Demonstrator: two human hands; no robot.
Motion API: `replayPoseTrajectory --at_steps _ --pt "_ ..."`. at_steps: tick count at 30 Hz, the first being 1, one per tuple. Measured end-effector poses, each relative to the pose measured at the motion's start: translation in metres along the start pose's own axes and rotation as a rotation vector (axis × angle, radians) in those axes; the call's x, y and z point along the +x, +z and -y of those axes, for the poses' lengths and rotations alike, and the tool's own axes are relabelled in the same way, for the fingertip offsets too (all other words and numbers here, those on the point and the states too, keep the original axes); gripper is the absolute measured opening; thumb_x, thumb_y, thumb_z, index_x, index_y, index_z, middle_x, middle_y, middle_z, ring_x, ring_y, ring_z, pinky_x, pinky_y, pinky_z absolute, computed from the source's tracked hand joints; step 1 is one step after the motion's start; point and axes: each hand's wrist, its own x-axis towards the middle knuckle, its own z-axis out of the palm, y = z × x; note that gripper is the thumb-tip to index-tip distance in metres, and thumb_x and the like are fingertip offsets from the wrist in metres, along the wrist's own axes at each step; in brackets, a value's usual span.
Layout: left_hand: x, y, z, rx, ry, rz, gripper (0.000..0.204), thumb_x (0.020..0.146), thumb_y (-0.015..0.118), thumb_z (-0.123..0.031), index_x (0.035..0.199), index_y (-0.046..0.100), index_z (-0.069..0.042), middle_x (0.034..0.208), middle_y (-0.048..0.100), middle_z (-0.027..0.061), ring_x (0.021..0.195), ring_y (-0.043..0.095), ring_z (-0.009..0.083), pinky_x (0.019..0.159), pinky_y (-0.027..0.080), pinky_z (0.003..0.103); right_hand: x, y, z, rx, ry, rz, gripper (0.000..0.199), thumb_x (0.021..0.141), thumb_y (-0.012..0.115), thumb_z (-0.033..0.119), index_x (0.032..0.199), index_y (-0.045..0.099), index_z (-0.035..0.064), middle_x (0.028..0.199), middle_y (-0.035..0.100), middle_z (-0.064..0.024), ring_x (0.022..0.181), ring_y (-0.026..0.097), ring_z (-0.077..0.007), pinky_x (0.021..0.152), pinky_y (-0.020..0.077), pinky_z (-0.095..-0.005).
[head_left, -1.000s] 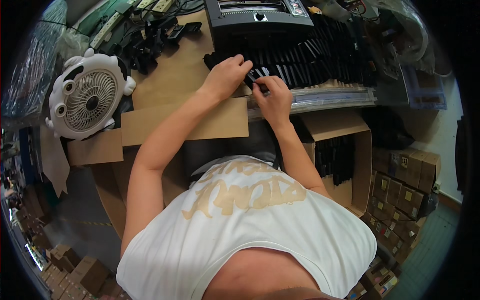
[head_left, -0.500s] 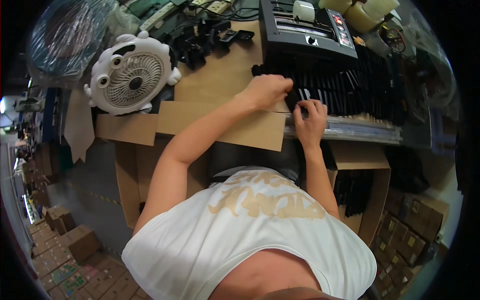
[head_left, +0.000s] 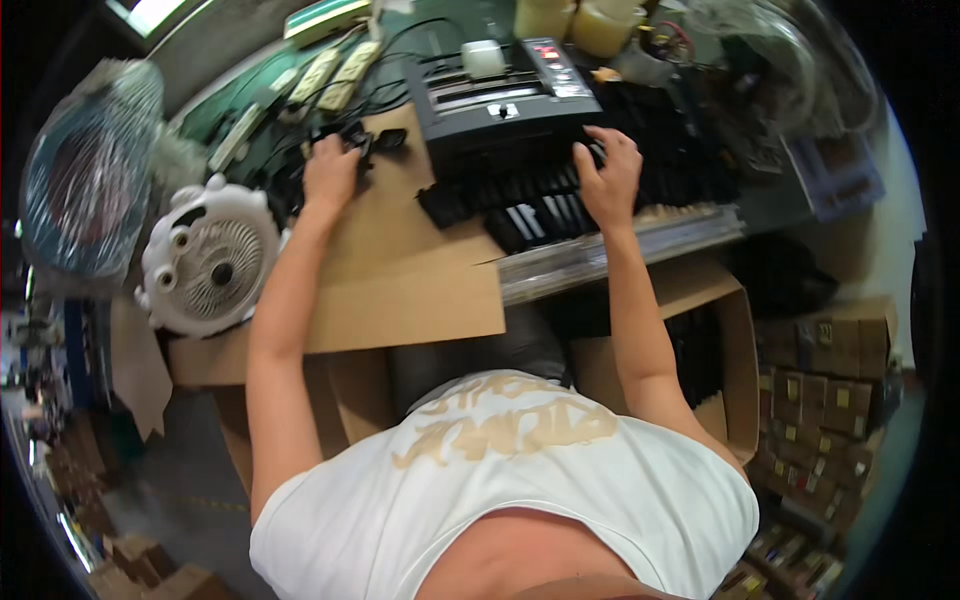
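My left hand (head_left: 331, 174) is at the pile of small black plastic parts (head_left: 362, 138) on the left of the bench. Its fingertips are blurred among the parts, so whether one is gripped cannot be made out. My right hand (head_left: 612, 182) hovers by the front right corner of a dark tabletop machine (head_left: 500, 115), over rows of slim black pieces (head_left: 545, 218). Its thumb and fingers are apart, with black showing between them. Under my left forearm lies a flat cardboard sheet (head_left: 400, 290), its front flap at the bench edge.
A white animal-shaped fan (head_left: 215, 262) and a plastic-wrapped roll (head_left: 88, 175) stand at the left. Power strips (head_left: 348, 78) and cables lie behind. Clear plastic strips (head_left: 620, 258) line the front edge. An open carton (head_left: 738, 345) sits below at the right.
My hands were close together at the black rows; the left has moved left to the pile of parts, and the right has moved to the machine's corner. The view has shifted.
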Motion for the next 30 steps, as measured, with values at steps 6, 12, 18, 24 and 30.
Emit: replayPoseTrajectory --at_steps 6,12,18,24,30 --pt "-0.012 -0.047 -0.008 -0.696 -0.042 -0.014 0.011 0.086 0.055 -0.007 0.097 0.057 -0.004 0.111 0.06 0.0119 0.101 0.057 0.0294 0.082 0.051 0.035 0.044 0.035 -0.037 -0.145 0.008 0.028 0.031 0.09 0.065 0.034 0.115 0.068 0.017 0.124 0.055 -0.0176 0.115 0.048 -0.0383 0.096 0.0429 -0.0443" --pt "-0.042 -0.119 -0.084 -2.189 -0.588 0.346 0.015 0.095 0.054 -0.011 0.108 0.052 -0.004 0.104 0.066 0.0136 0.086 0.064 0.0217 0.081 0.053 0.032 0.055 0.048 -0.047 -0.198 -0.075 -0.001 0.027 0.092 0.062 0.035 0.107 0.071 0.015 0.126 0.055 -0.0189 0.115 0.048 -0.0391 0.096 0.0431 -0.0451" --pt "-0.055 -0.108 -0.126 -2.206 -0.67 0.587 0.017 0.1 0.053 -0.015 0.112 0.052 -0.003 0.1 0.068 0.0164 0.072 0.064 0.018 0.057 0.051 0.022 0.016 0.03 0.014 0.132 0.315 0.137 0.028 0.092 0.064 0.032 0.094 0.07 0.0046 0.097 0.061 -0.0087 0.083 0.053 -0.0227 0.075 0.0446 -0.0344" --pt "-0.066 -0.08 -0.146 -2.18 -0.675 0.754 0.022 0.102 0.051 -0.021 0.112 0.052 -0.002 0.092 0.068 0.0146 0.061 0.061 0.0151 0.042 0.042 0.017 -0.005 0.058 0.035 0.636 0.92 0.265 0.02 0.09 0.068 0.022 0.086 0.067 0.0024 0.068 0.052 0.0039 0.057 0.044 -0.0098 0.055 0.0386 -0.0258" --pt "-0.077 -0.069 -0.144 -2.38 -0.654 0.77 0.034 0.105 0.044 -0.035 0.109 0.054 -0.003 0.086 0.066 0.0129 0.054 0.056 0.0129 0.039 0.038 0.017 -0.031 0.05 0.069 0.956 1.017 0.403 0.016 0.091 0.067 0.017 0.087 0.065 0.0018 0.081 0.057 -0.0004 0.061 0.047 -0.0099 0.058 0.0399 -0.0222"
